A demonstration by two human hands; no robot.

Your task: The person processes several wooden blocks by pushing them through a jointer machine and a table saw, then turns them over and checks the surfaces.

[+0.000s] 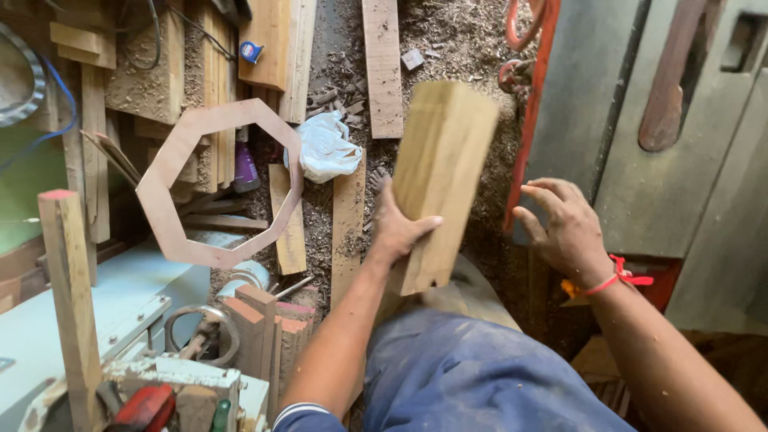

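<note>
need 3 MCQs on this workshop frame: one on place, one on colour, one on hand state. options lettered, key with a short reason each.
1. Where is the octagonal wooden frame relative to the wooden block?
A. To its left
B. On top of it
C. To its right

2. What colour is the string on the right wrist?
A. Blue
B. Red
C. White

3. What is the left hand doing?
A. Resting flat on the floor
B. Holding a hammer
C. Holding the wooden block in its grip

Answers:
1 A: the frame leans among planks at the left of the view, apart from the block.
2 B: a red string is tied just behind the right hand.
3 C: the thumb and fingers wrap the block's lower edge, while the right hand is open beside the grey machine table.
</note>
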